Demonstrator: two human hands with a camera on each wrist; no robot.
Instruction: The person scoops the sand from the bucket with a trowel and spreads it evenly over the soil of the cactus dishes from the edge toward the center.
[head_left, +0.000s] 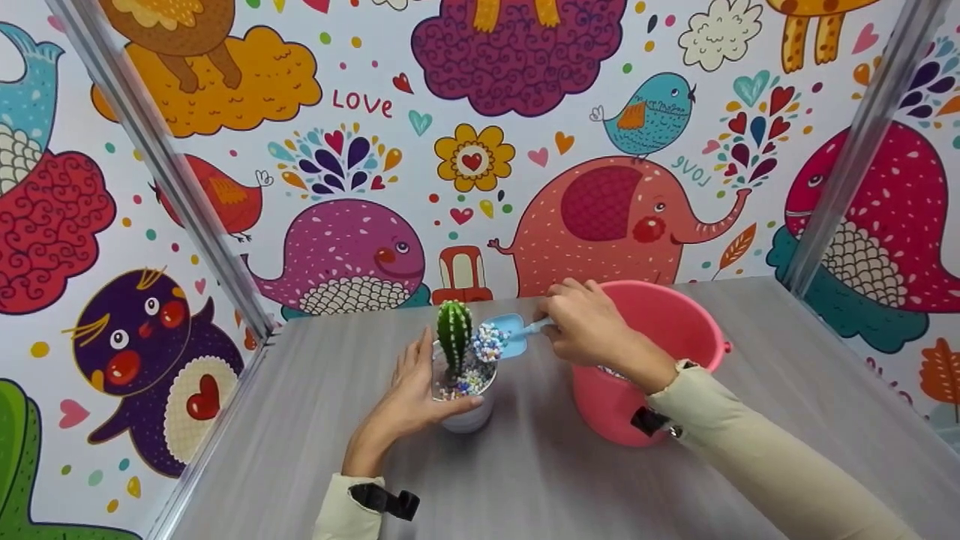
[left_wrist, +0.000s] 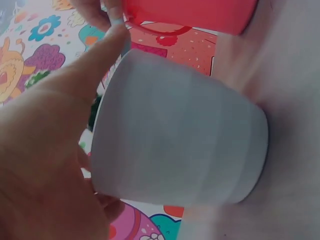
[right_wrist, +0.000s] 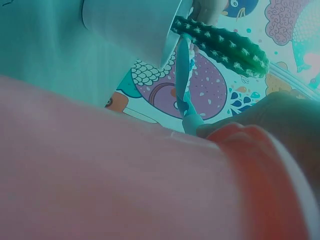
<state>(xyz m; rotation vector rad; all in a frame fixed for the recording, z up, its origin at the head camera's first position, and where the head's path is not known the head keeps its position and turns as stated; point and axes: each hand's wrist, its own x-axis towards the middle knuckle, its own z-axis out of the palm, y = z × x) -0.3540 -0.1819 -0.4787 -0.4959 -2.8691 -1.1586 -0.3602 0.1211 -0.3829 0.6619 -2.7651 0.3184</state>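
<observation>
A white pot (head_left: 469, 420) holding a green cactus (head_left: 454, 337) stands on the table, with colourful pebbles around the cactus's base. My left hand (head_left: 409, 394) holds the pot from the left, thumb and fingers around its rim; the left wrist view shows the pot's smooth side (left_wrist: 180, 135) close up. My right hand (head_left: 589, 319) grips the handle of a light blue toy shovel (head_left: 516, 337). Small multicoloured pebbles (head_left: 489, 343) are heaped on its blade, which overlaps the pot's right rim beside the cactus. In the right wrist view the shovel blade (right_wrist: 183, 70) appears edge-on next to the cactus.
A pink bucket (head_left: 611, 416) stands right of the pot, under my right wrist, with some pebbles visible inside. The grey table (head_left: 525, 480) ends at a wall (head_left: 517, 135) printed with cartoon animals. Metal posts (head_left: 862, 150) rise at both back corners.
</observation>
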